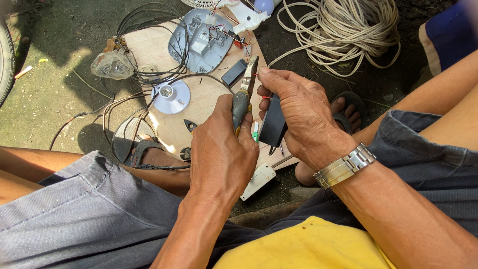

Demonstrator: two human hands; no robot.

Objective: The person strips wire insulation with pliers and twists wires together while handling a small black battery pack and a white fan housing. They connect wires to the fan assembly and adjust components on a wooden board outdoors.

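left hand [221,149] has its grip closed round worn metal pliers [245,94] with grimy handles, jaws nipping a thin red wire [264,97]; right hand [298,117] clamps a smooth matte black plastic box [273,125], both held above the pale plywood board's [209,102] near edge

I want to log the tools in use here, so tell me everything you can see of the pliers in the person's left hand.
The pliers are a slim metal pair with dull grey jaws and worn, dark handles showing a trace of yellow low down. They stand nearly upright, tips pointing away from the person. The left hand wraps the handles from below. The jaw tips meet a thin red wire beside the right hand, which holds a small black box. Behind them lies a round wooden board.
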